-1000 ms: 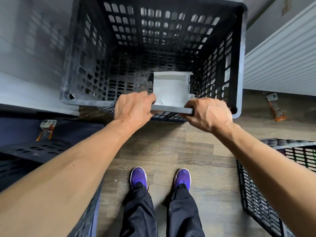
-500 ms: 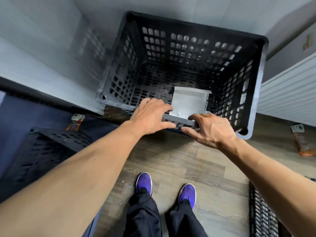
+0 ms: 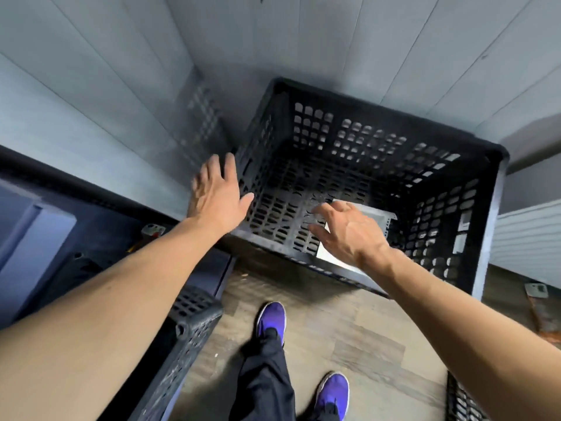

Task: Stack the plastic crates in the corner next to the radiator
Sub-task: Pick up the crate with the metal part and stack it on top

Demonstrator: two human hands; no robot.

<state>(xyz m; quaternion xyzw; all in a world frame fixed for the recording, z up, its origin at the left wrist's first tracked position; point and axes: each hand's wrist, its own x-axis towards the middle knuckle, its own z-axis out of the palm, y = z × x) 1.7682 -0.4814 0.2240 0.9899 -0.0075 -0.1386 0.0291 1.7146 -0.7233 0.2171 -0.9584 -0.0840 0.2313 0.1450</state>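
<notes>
A large black perforated plastic crate (image 3: 488, 208) stands in the wall corner, with the white radiator (image 3: 528, 235) to its right. A pale sheet (image 3: 379, 215) lies inside, against its near wall. My left hand (image 3: 217, 192) hovers open at the crate's left near corner, fingers spread, holding nothing. My right hand (image 3: 349, 232) hovers open over the near rim, also holding nothing. A second black crate (image 3: 188, 338) is at my lower left, and part of a third (image 3: 461, 399) shows at the lower right edge.
Grey panelled walls (image 3: 121, 101) meet behind the crate. A dark blue cabinet (image 3: 30, 232) runs along the left. Small orange-handled tools lie on the floor at left (image 3: 151, 232) and at right (image 3: 543, 311). My feet in purple shoes (image 3: 271, 319) stand on the wood floor.
Both hands have let go of the crate's near rim and opened. The left hand moved left and up; the view tilted up and one foot stepped back.
</notes>
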